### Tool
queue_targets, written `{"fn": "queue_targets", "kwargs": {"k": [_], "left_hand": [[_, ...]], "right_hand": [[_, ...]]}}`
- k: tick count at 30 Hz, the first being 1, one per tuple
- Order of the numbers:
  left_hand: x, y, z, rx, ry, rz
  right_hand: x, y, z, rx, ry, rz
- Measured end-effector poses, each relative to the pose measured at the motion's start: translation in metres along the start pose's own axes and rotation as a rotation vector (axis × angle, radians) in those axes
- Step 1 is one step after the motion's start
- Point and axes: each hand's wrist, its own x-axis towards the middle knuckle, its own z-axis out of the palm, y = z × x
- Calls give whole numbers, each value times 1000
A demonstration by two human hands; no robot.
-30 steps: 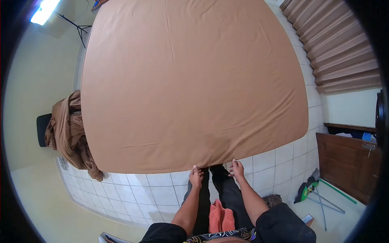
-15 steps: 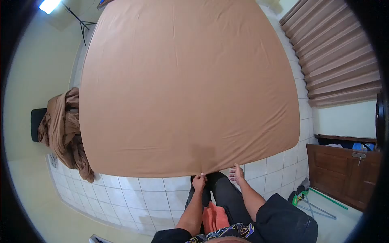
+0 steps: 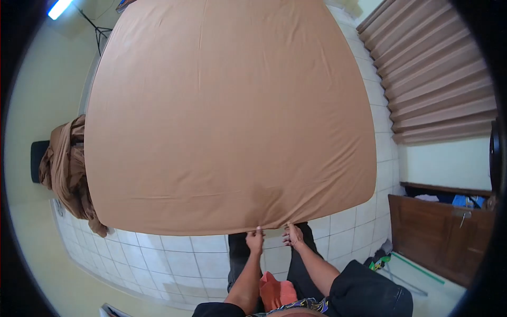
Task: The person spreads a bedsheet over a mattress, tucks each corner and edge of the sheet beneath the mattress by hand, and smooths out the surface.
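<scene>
A tan bed sheet [image 3: 227, 116] is stretched over a large mattress, with creases fanning from its near edge toward the right corner. At that edge my left hand [image 3: 255, 241] is closed, pinching the sheet's border with thumb and fingertips. Close by on the right, my right hand [image 3: 292, 235] also has the border between thumb and finger, its other fingers loosely curled below. The tucked underside of the sheet is hidden.
Bunched brown fabric [image 3: 66, 166] lies over a dark seat [image 3: 39, 161] on the left. A lamp on a tripod [image 3: 97, 33] stands back left. Pleated curtains [image 3: 433, 74] and an open wooden cabinet door [image 3: 425, 232] are on the right. White floor tiles [image 3: 200, 264] surround the bed.
My right hand has moved left along the edge, nearer my left hand, and now meets the sheet's border. The view has shifted slightly, and my legs stand wider apart.
</scene>
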Motion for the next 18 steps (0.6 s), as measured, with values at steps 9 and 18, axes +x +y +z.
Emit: {"fn": "queue_targets", "kwargs": {"k": [9,18], "left_hand": [[-63,-65,21,92,60,-99],[-63,-26,160,-37,13,-172]], "right_hand": [[49,9,-137,91,122,-76],[65,-5,-209,35,76,-167]]}}
